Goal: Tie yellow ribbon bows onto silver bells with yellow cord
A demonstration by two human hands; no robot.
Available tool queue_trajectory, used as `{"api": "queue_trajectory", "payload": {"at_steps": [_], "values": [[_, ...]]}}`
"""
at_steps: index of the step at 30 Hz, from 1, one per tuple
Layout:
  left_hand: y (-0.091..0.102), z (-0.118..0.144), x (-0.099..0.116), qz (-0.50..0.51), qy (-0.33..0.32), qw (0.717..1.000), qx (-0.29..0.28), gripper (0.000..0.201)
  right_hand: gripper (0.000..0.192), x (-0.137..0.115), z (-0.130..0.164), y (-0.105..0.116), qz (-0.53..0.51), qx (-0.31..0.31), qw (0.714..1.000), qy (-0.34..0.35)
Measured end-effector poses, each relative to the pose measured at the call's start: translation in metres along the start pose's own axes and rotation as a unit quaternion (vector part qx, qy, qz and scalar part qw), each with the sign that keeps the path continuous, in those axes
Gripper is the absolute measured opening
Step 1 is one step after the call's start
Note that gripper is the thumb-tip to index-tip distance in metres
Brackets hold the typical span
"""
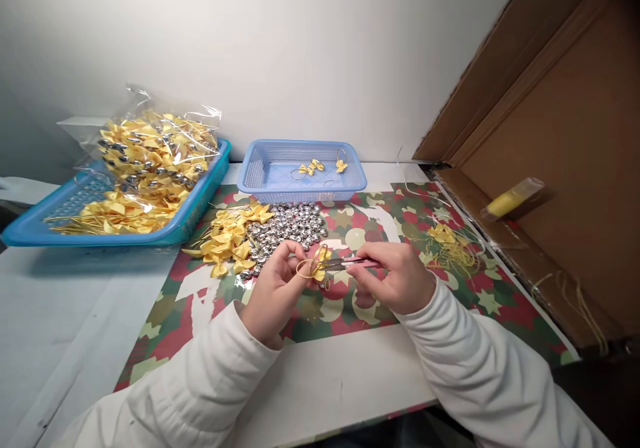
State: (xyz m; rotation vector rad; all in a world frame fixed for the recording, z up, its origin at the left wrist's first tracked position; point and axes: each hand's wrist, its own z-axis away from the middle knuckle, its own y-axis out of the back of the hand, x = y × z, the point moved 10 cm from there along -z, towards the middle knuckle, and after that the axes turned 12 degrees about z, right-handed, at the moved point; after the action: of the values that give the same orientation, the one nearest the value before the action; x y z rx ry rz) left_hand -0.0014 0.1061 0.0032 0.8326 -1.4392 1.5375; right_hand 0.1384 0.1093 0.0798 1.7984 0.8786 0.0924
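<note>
A single view comes from a camera worn on the person's head, looking forward and down across the table (345,381) toward the wall at 12 o'clock. It sits close: both sleeves enter from 6 o'clock, with the hands at the centre of the picture. The wide lens takes in a blue tray (30,231) at 9 o'clock and a cardboard box (575,135) at 3 o'clock.

A small light-blue basket (302,171) stands by the wall with a few yellow bows in it. Just before it lies a heap of silver beads (290,225), touching a pile of yellow bows (227,238) to its left. A larger blue tray (30,231) on the left holds a clear bag (155,151) of bows. Yellow thread scraps (453,245) lie on the patterned mat (480,301). A cardboard box (565,135) stands open at right.
</note>
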Motion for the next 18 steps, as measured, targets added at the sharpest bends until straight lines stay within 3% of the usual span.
{"api": "queue_trajectory", "payload": {"at_steps": [18], "values": [[-0.0074,0.0036,0.0091,-0.029,-0.038,0.999,-0.012,0.033,0.028,0.0019,0.0003,0.0004,0.026,0.024,0.999,-0.008]]}}
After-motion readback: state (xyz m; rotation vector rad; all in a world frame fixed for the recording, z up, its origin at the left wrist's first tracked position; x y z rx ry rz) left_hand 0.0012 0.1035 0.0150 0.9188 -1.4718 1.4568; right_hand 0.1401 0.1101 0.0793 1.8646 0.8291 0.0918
